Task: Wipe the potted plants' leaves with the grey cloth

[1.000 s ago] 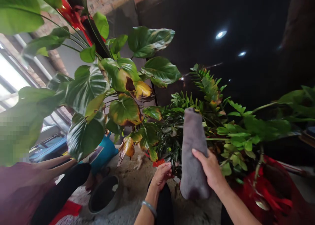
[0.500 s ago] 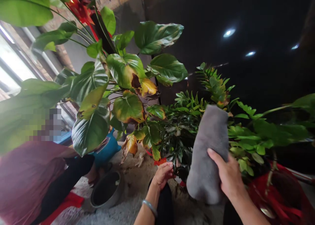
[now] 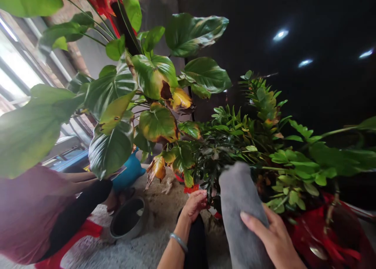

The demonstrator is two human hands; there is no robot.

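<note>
My right hand is wrapped round a folded grey cloth, thumb lying across its front. The cloth's upper end hangs just before a plant with dark glossy leaves. Low at that plant's left edge, my left hand, a bangle on its wrist, is closed with its fingertips pinched at a dark leaf. Just behind these fingers shows a bit of red decoration. Over the left hand hang large leaves with yellow and brown edges.
At the left a person in a pink top sits on a red stool, beside a blue container. A grey bucket stands on the floor. To the right is a red-wrapped pot; a dark shiny wall rises behind.
My right hand has brought the grey cloth down and a little left, towards the dark-leaved plant. The left hand stays at the leaf. The view has shifted slightly.
</note>
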